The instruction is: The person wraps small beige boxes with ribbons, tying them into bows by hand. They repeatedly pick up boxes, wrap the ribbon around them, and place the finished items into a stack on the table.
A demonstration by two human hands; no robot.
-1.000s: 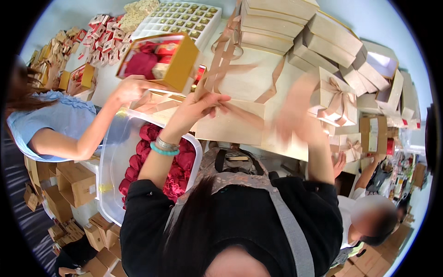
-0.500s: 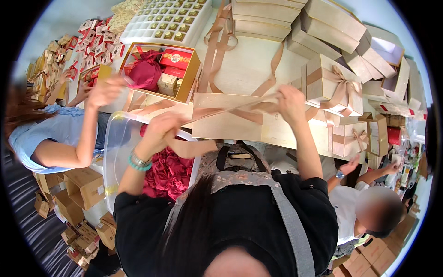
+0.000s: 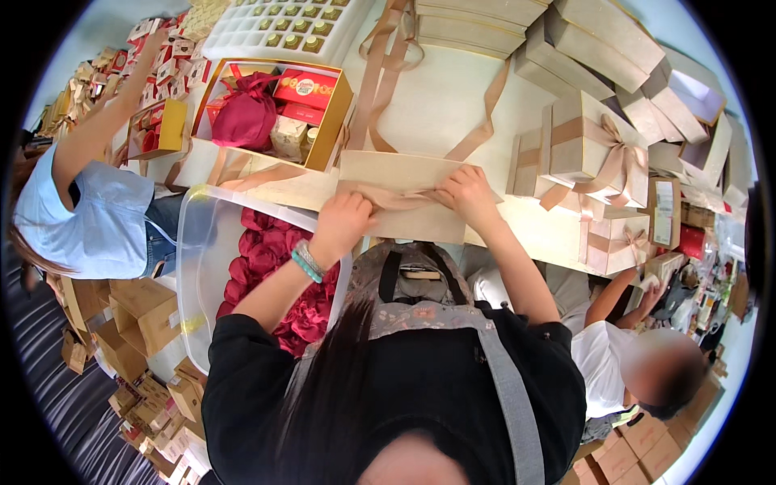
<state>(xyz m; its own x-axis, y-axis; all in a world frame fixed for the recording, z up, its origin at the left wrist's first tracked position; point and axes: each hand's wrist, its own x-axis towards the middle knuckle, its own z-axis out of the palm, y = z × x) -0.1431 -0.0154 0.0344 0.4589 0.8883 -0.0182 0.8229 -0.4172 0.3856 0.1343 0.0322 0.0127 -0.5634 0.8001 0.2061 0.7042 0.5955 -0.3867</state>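
Note:
In front of me a beige gift box (image 3: 396,167) lies at the near edge of the table, and a rose-gold ribbon (image 3: 402,199) crosses its upper face, twisted near the middle. My left hand (image 3: 343,225) is closed on the ribbon at the box's left side. At the right side, the fingers of my right hand (image 3: 469,196) are bent and pinch the ribbon's other part, close against the box. The ribbon's ends are hidden under my hands.
An open gold-lined box (image 3: 343,121) holds a burgundy pouch and red packs. Left of me stands a clear tub (image 3: 202,242) of burgundy pouches. Bow-tied boxes (image 3: 594,153) and stacked beige boxes (image 3: 598,48) fill the right. People work on both sides.
Both my hands have come closer together and down onto the box, bringing the stretched ribbon against its face. The person at left has reached away toward the far left.

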